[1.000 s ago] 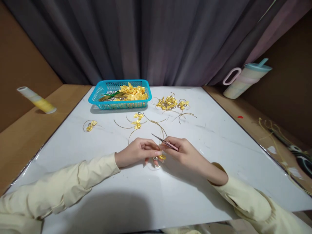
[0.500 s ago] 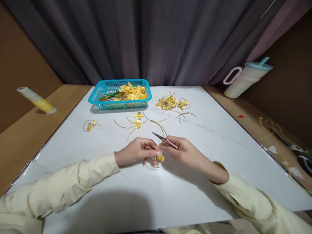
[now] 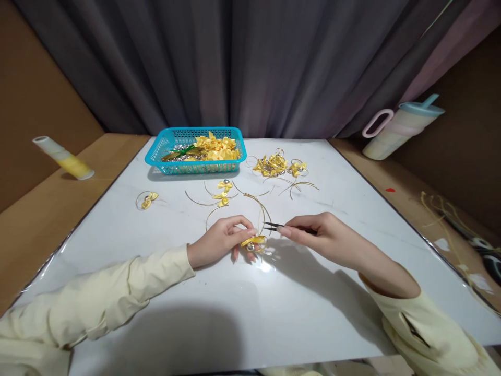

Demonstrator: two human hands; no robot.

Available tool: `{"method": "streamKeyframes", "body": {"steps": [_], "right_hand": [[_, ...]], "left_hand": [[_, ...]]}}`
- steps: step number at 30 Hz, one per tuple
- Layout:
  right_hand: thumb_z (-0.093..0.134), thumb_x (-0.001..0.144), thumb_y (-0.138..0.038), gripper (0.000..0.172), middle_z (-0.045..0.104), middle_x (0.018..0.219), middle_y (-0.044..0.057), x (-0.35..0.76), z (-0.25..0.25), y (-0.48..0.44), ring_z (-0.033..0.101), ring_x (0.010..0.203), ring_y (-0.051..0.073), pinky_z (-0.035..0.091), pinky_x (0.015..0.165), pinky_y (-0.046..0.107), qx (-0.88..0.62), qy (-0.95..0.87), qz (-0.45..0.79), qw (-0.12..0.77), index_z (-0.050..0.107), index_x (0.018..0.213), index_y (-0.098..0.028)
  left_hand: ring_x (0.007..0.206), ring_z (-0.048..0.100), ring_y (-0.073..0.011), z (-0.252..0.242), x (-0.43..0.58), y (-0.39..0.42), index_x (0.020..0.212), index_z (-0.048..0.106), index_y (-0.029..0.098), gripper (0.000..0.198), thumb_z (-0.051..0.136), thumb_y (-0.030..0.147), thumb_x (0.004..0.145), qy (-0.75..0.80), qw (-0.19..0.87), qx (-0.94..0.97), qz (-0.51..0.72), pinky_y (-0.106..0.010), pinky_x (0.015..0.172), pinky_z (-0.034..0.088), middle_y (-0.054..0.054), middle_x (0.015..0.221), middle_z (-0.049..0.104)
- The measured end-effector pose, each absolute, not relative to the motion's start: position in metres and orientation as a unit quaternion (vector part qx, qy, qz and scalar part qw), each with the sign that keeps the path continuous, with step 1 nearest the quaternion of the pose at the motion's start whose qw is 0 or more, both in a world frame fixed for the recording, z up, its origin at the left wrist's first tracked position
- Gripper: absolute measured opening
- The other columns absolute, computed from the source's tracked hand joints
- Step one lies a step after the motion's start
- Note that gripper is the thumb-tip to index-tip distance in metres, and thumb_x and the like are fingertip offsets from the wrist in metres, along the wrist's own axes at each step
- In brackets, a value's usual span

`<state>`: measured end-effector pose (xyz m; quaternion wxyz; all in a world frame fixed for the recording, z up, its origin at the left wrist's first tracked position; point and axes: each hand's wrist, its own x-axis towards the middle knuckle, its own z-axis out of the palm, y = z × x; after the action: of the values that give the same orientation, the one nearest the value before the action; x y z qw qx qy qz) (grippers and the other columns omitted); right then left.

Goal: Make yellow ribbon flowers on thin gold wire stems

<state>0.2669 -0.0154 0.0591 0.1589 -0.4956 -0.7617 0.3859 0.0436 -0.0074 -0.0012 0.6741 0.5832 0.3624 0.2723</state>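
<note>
Near the middle of the white table, my left hand [image 3: 229,237] pinches a yellow ribbon bow [image 3: 253,242] between thumb and fingers. A silvery bell or bead hangs under the bow, and a thin gold wire curves about it. My right hand [image 3: 319,232] holds dark tweezers [image 3: 272,226], their tips pointing left, slightly apart, just right of the bow. Beyond my hands lie two loose yellow bows [image 3: 223,199] and several curved gold wires [image 3: 263,209]. A finished-looking bow on a wire ring [image 3: 147,200] rests to the left.
A blue basket [image 3: 195,168] of yellow bows and silvery pieces stands at the back. Right of it is a pile of bows on wires [image 3: 272,164]. A cup with a pink handle [image 3: 399,128] stands far right, a yellow thread spool [image 3: 66,159] far left. Scissors [image 3: 491,256] lie at the right edge.
My right hand has drawn back to the right, and the tweezers have turned from pointing up-left to nearly level beside the bow. The bow in my left hand has turned and shows more fully.
</note>
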Motion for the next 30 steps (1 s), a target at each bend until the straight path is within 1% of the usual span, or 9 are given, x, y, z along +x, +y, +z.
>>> {"method": "streamKeyframes", "body": {"steps": [4, 8, 13, 16, 19, 23, 26, 30], "right_hand": [[0.048, 0.086, -0.048, 0.042, 0.04, 0.051, -0.002, 0.262, 0.055, -0.018, 0.028, 0.047, 0.008, 0.022, 0.043, 0.022, -0.499, -0.782, 0.35, 0.125, 0.065, 0.069, -0.013], [0.048, 0.086, -0.042, 0.039, 0.039, 0.05, -0.003, 0.256, 0.052, -0.022, 0.028, 0.048, 0.008, 0.023, 0.044, 0.021, -0.505, -0.793, 0.322, 0.107, 0.064, 0.067, -0.012], [0.047, 0.088, -0.038, 0.036, 0.041, 0.049, -0.003, 0.255, 0.051, -0.023, 0.028, 0.048, 0.007, 0.024, 0.045, 0.021, -0.503, -0.803, 0.298, 0.114, 0.064, 0.069, -0.012], [0.046, 0.088, -0.04, 0.039, 0.037, 0.049, -0.004, 0.257, 0.054, -0.024, 0.027, 0.048, 0.008, 0.023, 0.045, 0.021, -0.508, -0.8, 0.289, 0.136, 0.063, 0.065, -0.013], [0.046, 0.088, -0.042, 0.04, 0.034, 0.049, -0.004, 0.257, 0.057, -0.026, 0.025, 0.048, 0.007, 0.022, 0.044, 0.021, -0.505, -0.794, 0.309, 0.14, 0.063, 0.065, -0.013], [0.048, 0.087, -0.037, 0.037, 0.037, 0.048, -0.004, 0.252, 0.053, -0.028, 0.025, 0.047, 0.007, 0.023, 0.045, 0.021, -0.524, -0.79, 0.298, 0.116, 0.062, 0.063, -0.012], [0.048, 0.087, -0.037, 0.038, 0.041, 0.048, -0.004, 0.247, 0.047, -0.029, 0.026, 0.046, 0.007, 0.022, 0.046, 0.022, -0.531, -0.792, 0.284, 0.104, 0.063, 0.063, -0.012], [0.046, 0.088, -0.036, 0.038, 0.04, 0.046, -0.004, 0.242, 0.043, -0.031, 0.025, 0.046, 0.007, 0.022, 0.046, 0.021, -0.537, -0.79, 0.273, 0.115, 0.061, 0.061, -0.012]], "left_hand": [[0.061, 0.068, -0.0171, -0.002, 0.044, -0.01, 0.087, 0.045, 0.016, 0.024, 0.049, 0.04, 0.088, 0.367, 0.648, 0.607, 0.278, -0.018, 0.042, 0.04, -0.009, 0.079, 0.069], [0.062, 0.068, -0.0166, -0.004, 0.045, -0.011, 0.09, 0.044, 0.017, 0.024, 0.045, 0.041, 0.09, 0.377, 0.612, 0.636, 0.279, -0.018, 0.043, 0.041, -0.006, 0.075, 0.067], [0.061, 0.068, -0.0179, -0.005, 0.046, -0.011, 0.09, 0.041, 0.018, 0.021, 0.041, 0.039, 0.091, 0.388, 0.592, 0.651, 0.276, -0.017, 0.041, 0.041, -0.003, 0.069, 0.064], [0.063, 0.069, -0.0178, -0.004, 0.047, -0.012, 0.09, 0.041, 0.019, 0.019, 0.04, 0.038, 0.092, 0.391, 0.584, 0.658, 0.271, -0.016, 0.04, 0.04, -0.002, 0.071, 0.063], [0.062, 0.068, -0.0164, -0.003, 0.048, -0.012, 0.09, 0.04, 0.019, 0.017, 0.04, 0.037, 0.092, 0.388, 0.579, 0.663, 0.273, -0.015, 0.04, 0.04, 0.0, 0.07, 0.063], [0.06, 0.067, -0.0149, -0.003, 0.048, -0.012, 0.089, 0.039, 0.02, 0.017, 0.038, 0.036, 0.093, 0.382, 0.573, 0.672, 0.272, -0.016, 0.041, 0.041, 0.0, 0.066, 0.063], [0.059, 0.066, -0.0145, -0.004, 0.048, -0.013, 0.089, 0.038, 0.02, 0.018, 0.037, 0.037, 0.094, 0.384, 0.571, 0.671, 0.275, -0.016, 0.041, 0.041, 0.001, 0.066, 0.063], [0.058, 0.066, -0.0139, -0.005, 0.048, -0.013, 0.09, 0.037, 0.02, 0.017, 0.036, 0.037, 0.094, 0.381, 0.564, 0.676, 0.283, -0.016, 0.041, 0.042, 0.0, 0.066, 0.064]]}}
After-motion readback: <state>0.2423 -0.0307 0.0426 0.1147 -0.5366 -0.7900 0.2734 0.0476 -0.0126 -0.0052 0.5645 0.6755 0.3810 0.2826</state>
